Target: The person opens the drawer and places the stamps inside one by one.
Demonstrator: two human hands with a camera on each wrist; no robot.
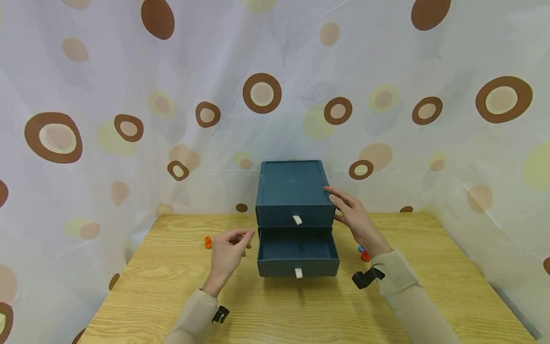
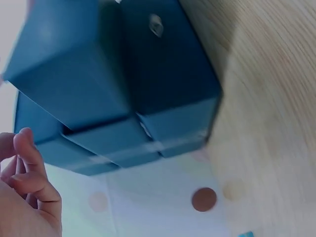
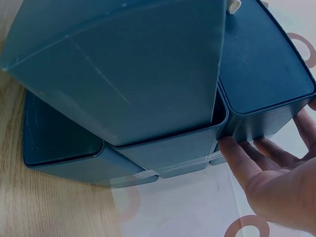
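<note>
A dark blue drawer cabinet [image 1: 293, 184] stands on the table. Its top drawer is closed, while the drawer below [image 1: 298, 266] is pulled out and looks empty inside. The wrist views show a further closed drawer [image 2: 173, 64] at the bottom. My right hand [image 1: 357, 220] rests against the cabinet's upper right side, fingers extended along the wall [image 3: 266, 121] and touching it. My left hand [image 1: 227, 255] hovers just left of the pulled-out drawer, fingers loosely bent, apparently holding nothing. White tab handles [image 1: 297, 220] stick out from the drawer fronts.
An orange peg-like piece [image 1: 208, 242] stands on the wooden table [image 1: 163, 277] left of the cabinet. A red piece [image 1: 365, 256] and a blue piece [image 1: 361, 248] lie beside the right wrist. A patterned curtain [image 1: 206, 62] hangs behind.
</note>
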